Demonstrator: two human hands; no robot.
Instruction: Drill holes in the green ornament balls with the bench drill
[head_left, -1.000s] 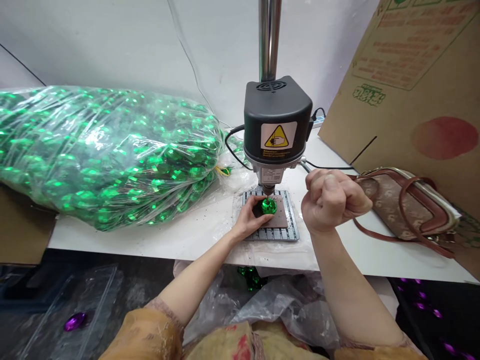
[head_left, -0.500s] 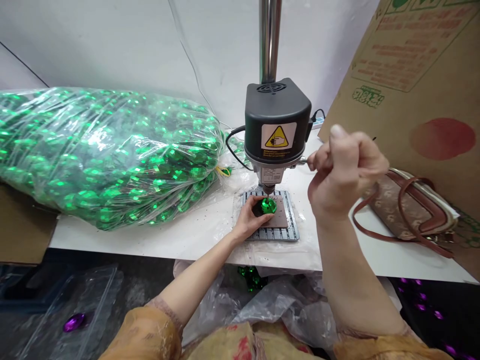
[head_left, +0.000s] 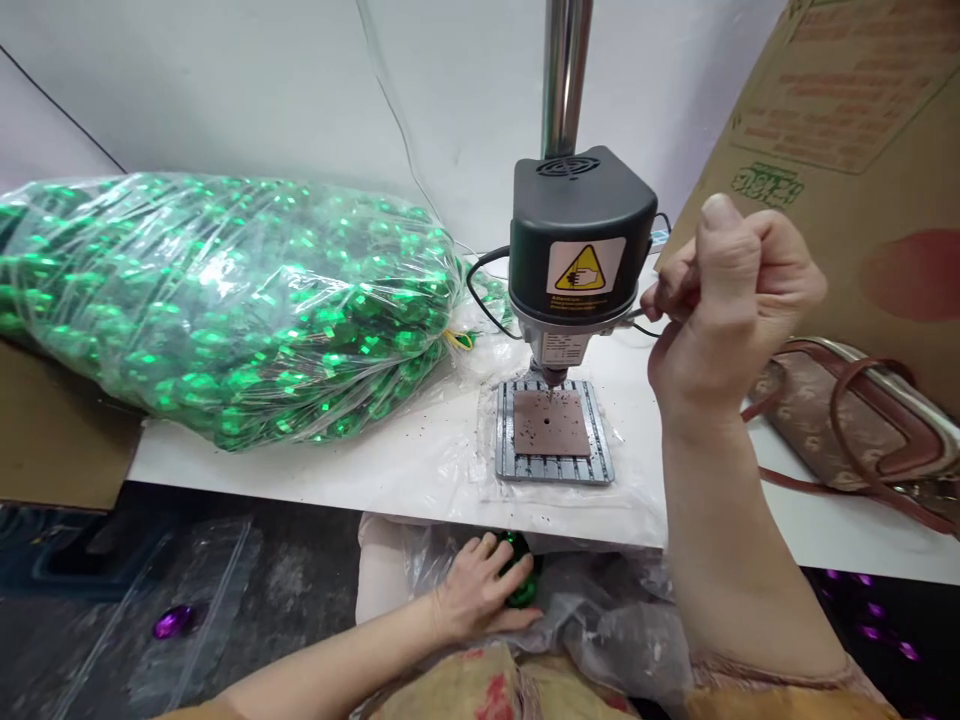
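Green baubles (head_left: 523, 595): left hand (head_left: 478, 590) touching | drill-press lever (head_left: 636, 316): right hand (head_left: 726, 305) gripping

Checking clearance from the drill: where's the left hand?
Head view, lower middle: the left hand is on shiny green pieces, nearer the wearer than the white table edge, well apart from the drill press.

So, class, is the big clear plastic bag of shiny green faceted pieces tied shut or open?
Tied shut: the bag narrows at its right end into a thin yellow tie.
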